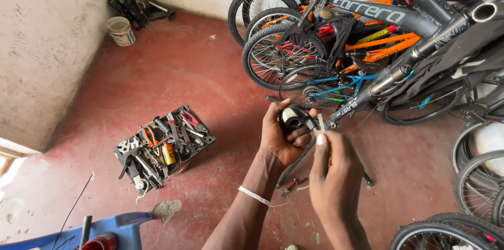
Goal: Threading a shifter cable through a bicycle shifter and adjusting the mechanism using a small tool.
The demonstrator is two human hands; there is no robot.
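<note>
Bike shifter [293, 117], dark and rounded, sits clasped in the left hand [283, 137]; right hand [332, 171] fingers pinch a thin cable end [321, 122] beside it, above the red floor [173, 76].

Your open black toolbox of hand tools [164, 147] sits on the red concrete floor [173, 71] left of your hands, the leaning bicycles [336, 40] behind them, the white plastic bucket [121, 31] far back left.
</note>
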